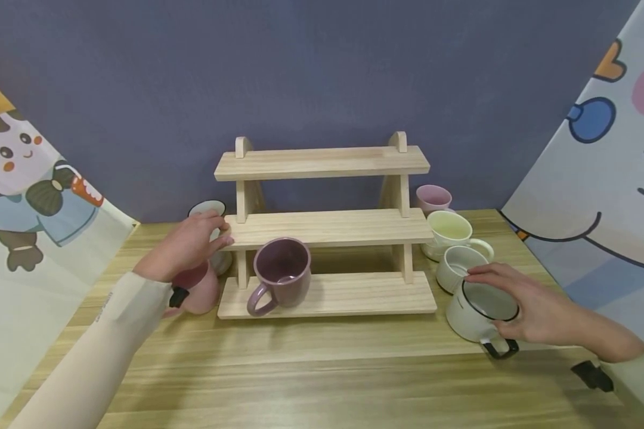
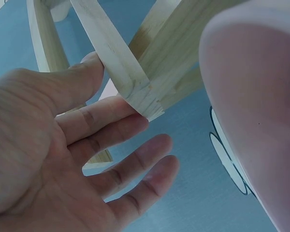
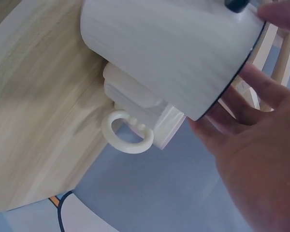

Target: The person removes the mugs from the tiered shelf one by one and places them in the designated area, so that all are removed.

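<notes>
At the left end of the middle board on a three-tier wooden display shelf (image 1: 327, 227), my left hand (image 1: 190, 241) pinches the board, thumb on one side and fingers on the other in the left wrist view. Under that wrist stands a pink mug (image 1: 204, 293), which looms large in the left wrist view. A purple mug (image 1: 292, 289) sits upright on the lowest board, handle toward the front left. On the right, my right hand (image 1: 536, 307) grips the black rim of a white enamel mug (image 1: 466, 319), fingers and thumb spread across its mouth. Its black handle (image 1: 501, 350) points frontward.
Behind the gripped mug, a smaller white mug (image 1: 451, 271), a pale yellow mug (image 1: 446, 232) and a pink mug (image 1: 433, 196) line the shelf's right side. A dark-rimmed white mug (image 1: 209, 207) stands partly hidden behind my left hand. A blue-grey backdrop (image 1: 322, 77) closes off the back.
</notes>
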Tool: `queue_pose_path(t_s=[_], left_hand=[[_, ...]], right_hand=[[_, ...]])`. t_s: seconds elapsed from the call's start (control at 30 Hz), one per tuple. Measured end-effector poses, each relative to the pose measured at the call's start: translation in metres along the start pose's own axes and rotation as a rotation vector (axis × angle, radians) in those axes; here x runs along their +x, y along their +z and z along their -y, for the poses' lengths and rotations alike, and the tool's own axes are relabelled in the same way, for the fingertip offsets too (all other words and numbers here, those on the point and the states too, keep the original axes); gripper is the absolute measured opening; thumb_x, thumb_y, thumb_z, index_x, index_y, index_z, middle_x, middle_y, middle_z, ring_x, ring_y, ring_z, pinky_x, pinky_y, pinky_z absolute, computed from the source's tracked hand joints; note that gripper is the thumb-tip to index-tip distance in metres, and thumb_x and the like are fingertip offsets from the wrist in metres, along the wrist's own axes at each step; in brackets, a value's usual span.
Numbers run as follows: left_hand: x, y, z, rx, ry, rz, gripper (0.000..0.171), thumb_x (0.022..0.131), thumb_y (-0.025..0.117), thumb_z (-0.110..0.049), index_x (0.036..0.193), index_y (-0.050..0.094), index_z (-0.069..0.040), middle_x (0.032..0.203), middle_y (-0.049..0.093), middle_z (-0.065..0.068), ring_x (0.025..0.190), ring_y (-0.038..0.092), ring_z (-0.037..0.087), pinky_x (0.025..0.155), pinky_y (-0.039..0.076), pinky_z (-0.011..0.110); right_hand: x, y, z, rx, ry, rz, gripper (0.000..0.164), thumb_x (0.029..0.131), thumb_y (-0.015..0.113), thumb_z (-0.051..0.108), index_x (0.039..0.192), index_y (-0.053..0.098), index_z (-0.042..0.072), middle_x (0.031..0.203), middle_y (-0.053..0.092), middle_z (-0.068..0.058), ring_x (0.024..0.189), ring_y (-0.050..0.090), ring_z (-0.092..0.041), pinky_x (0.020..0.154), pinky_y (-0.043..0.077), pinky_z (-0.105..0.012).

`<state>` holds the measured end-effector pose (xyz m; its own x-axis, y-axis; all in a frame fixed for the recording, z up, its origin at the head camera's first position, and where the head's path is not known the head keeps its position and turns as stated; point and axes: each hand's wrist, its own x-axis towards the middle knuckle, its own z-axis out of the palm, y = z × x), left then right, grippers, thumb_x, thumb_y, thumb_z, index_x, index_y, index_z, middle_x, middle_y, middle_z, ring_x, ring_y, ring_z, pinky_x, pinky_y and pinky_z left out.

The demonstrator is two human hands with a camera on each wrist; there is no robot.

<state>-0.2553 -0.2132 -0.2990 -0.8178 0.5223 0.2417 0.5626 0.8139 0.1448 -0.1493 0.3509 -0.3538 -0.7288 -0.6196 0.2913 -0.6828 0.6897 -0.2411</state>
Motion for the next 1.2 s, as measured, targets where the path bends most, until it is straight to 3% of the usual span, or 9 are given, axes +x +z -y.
queue_pose_path(t_s=[0.2,0.37,0.47,0.53,0.67,0.93,1.2], left_hand=[[-0.001,0.000,-0.001,0.000,-0.001,0.008,0.014,0.089,0.066,-0.012,0.092,0.062,0.001,0.096,0.058,0.017,0.094,0.056,0.036,0.085,0.043,0.049],[-0.001,0.002,0.000,-0.004,0.007,0.004,0.014,0.089,0.066,-0.012,0.092,0.062,0.001,0.094,0.058,0.016,0.092,0.056,0.034,0.083,0.044,0.049],[-0.002,0.002,0.000,-0.003,0.005,-0.007,0.014,0.088,0.067,-0.011,0.092,0.062,0.002,0.091,0.057,0.015,0.088,0.055,0.033,0.081,0.044,0.048],[-0.002,0.002,0.000,-0.005,0.003,-0.009,0.015,0.088,0.067,-0.011,0.093,0.062,0.002,0.091,0.056,0.015,0.088,0.055,0.033,0.082,0.044,0.048],[-0.001,0.002,0.001,-0.005,-0.004,0.000,0.017,0.089,0.066,-0.012,0.095,0.063,0.003,0.096,0.058,0.017,0.095,0.056,0.035,0.085,0.043,0.049],[-0.001,0.002,-0.001,0.003,0.000,0.010,0.014,0.090,0.065,-0.014,0.091,0.061,0.000,0.093,0.058,0.015,0.091,0.056,0.034,0.083,0.044,0.049],[-0.002,0.001,0.000,-0.002,-0.009,0.006,0.015,0.090,0.065,-0.014,0.092,0.061,0.001,0.092,0.057,0.015,0.090,0.056,0.034,0.083,0.044,0.048]], right_hand=[[0.003,-0.002,0.004,-0.009,-0.013,0.003,0.078,0.061,0.083,0.009,0.132,0.053,0.012,0.132,0.047,-0.005,0.121,0.039,-0.021,0.092,0.019,-0.009],[0.020,-0.005,0.006,0.023,-0.009,-0.026,0.066,0.071,0.081,0.013,0.131,0.054,0.011,0.130,0.048,-0.006,0.121,0.040,-0.023,0.096,0.019,-0.010],[0.037,-0.008,0.005,-0.021,0.024,-0.065,0.054,0.077,0.077,0.013,0.126,0.057,0.009,0.126,0.052,-0.007,0.115,0.048,-0.025,0.095,0.033,-0.023],[0.050,-0.010,0.005,-0.059,0.065,-0.084,0.045,0.081,0.074,0.014,0.123,0.058,0.006,0.124,0.054,-0.009,0.109,0.053,-0.028,0.088,0.043,-0.035],[0.079,-0.013,0.004,-0.062,0.136,-0.092,0.036,0.090,0.065,0.015,0.122,0.056,0.001,0.123,0.053,-0.015,0.110,0.053,-0.035,0.085,0.043,-0.051],[0.129,-0.009,-0.002,-0.061,0.095,-0.056,0.034,0.090,0.064,0.010,0.120,0.057,-0.005,0.123,0.054,-0.020,0.114,0.050,-0.037,0.092,0.040,-0.052],[0.146,-0.010,-0.010,0.009,0.086,0.046,0.033,0.090,0.065,0.008,0.117,0.058,-0.009,0.121,0.053,-0.023,0.111,0.051,-0.039,0.090,0.041,-0.052]])
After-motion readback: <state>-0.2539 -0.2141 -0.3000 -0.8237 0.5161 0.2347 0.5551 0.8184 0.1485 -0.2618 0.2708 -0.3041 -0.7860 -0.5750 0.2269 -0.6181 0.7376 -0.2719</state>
